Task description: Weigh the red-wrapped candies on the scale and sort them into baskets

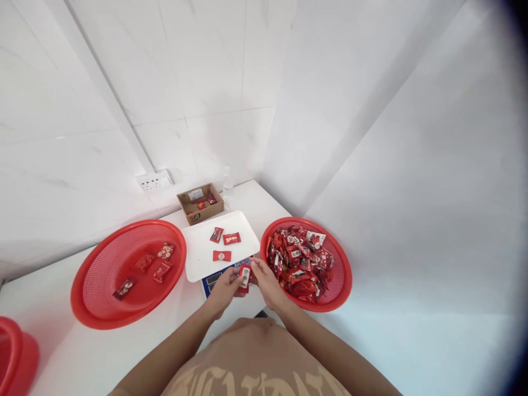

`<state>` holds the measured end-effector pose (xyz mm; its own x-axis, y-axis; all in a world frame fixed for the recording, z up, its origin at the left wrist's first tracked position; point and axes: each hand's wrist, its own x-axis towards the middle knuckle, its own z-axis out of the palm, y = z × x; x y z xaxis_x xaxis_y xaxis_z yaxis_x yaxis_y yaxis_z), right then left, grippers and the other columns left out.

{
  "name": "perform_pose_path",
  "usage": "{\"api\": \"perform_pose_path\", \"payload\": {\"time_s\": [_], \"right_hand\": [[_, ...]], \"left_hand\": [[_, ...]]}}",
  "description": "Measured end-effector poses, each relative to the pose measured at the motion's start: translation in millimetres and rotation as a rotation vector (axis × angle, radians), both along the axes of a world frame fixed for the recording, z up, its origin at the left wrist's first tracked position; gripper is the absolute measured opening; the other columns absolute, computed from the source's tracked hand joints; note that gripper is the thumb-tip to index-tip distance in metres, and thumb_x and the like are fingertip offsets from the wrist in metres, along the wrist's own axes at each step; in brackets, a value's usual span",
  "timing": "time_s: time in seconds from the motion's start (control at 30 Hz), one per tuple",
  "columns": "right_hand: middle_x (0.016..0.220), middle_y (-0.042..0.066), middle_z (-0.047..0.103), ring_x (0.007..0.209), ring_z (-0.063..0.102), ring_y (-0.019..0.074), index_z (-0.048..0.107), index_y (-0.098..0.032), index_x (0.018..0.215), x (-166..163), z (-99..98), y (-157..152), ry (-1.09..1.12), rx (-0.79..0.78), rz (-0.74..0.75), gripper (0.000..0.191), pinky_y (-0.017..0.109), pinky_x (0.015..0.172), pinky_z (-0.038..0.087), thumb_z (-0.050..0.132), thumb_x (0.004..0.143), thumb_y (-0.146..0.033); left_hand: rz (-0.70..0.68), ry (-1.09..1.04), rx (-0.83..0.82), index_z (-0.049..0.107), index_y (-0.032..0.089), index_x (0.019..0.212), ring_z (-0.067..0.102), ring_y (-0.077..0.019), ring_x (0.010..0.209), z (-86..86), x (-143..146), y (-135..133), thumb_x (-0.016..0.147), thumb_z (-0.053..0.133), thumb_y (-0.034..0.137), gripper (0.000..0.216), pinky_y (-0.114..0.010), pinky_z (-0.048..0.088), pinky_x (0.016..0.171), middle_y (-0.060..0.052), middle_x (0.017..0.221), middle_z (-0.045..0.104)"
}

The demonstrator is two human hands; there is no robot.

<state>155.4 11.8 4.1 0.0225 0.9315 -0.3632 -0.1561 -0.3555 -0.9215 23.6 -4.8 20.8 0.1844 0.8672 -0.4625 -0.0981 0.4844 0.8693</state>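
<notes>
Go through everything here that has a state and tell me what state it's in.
Left hand, holding the red packet.
Right hand, pinching the same packet.
Scale tray, three packets on it.
Left basket, nearly empty, four packets.
Right basket, heaped with packets.
Cardboard box, open, a few packets inside.

A white table point(82, 352) ran into a corner of white tiled walls. On its left sat a red mesh basket point(103, 258) with four red packets point(160, 271) in it. On the right another red basket point(335, 300) was heaped with red sweets point(299, 264). Between them a white tray point(198, 258) on a blue scale point(210, 281) bore three packets point(221, 256). Farther off stood an open cardboard box point(201, 203), with a wall socket point(154, 180) to its left.
</notes>
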Motion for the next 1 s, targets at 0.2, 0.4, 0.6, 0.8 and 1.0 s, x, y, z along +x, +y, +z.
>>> {"api": "perform_pose_path", "payload": {"time_s": [0.2,0.4,0.6,0.8,1.0], "right_hand": [[0.091,0.005,0.067,0.087,0.062,0.0200,0.059,-0.019,0.103,46.0,-20.5,4.5,-0.374,0.149,0.015,0.037,0.037,0.082,0.049,0.057,0.074,-0.043],[0.108,0.012,0.064,0.102,0.058,0.0235,0.061,-0.017,0.105,81.8,-52.3,-7.0,-0.839,0.389,0.067,0.032,0.042,0.091,0.045,0.046,0.081,-0.032],[0.115,0.012,0.060,0.109,0.053,0.0241,0.058,-0.018,0.114,88.2,-79.0,-21.3,-1.188,0.579,0.183,0.034,0.042,0.094,0.043,0.043,0.087,-0.031],[0.117,0.012,0.059,0.110,0.052,0.0233,0.056,-0.018,0.118,85.7,-89.6,-25.8,-1.331,0.617,0.242,0.035,0.040,0.094,0.041,0.041,0.089,-0.030],[0.115,0.011,0.060,0.107,0.053,0.0220,0.055,-0.018,0.117,84.9,-89.2,-25.6,-1.338,0.646,0.226,0.034,0.038,0.092,0.041,0.040,0.089,-0.029]], "left_hand": [[0.266,0.224,0.103,0.054,0.017,0.100,0.063,-0.0140,0.077,-17.7,-47.9,41.4,0.078,0.059,0.043,0.034,-0.029,0.054,0.069,-0.006,0.092,0.064],[0.197,0.646,0.228,0.047,0.015,0.124,0.058,-0.0231,0.107,-41.8,-79.5,82.4,0.083,0.052,0.033,0.045,-0.042,0.044,0.094,-0.014,0.116,0.060],[-0.161,1.068,0.442,0.049,0.020,0.130,0.017,-0.0344,0.139,-64.3,-66.0,83.1,0.078,0.058,0.035,0.055,-0.052,0.014,0.111,-0.012,0.147,0.034],[-0.380,1.389,0.599,0.036,0.022,0.140,0.014,-0.0336,0.140,-75.1,-52.7,75.6,0.089,0.039,0.042,0.055,-0.055,0.017,0.109,-0.011,0.152,0.024],[-0.342,1.318,0.610,0.035,0.021,0.140,0.017,-0.0306,0.140,-73.1,-62.5,78.2,0.090,0.036,0.043,0.055,-0.053,0.020,0.109,-0.011,0.151,0.026]]}}
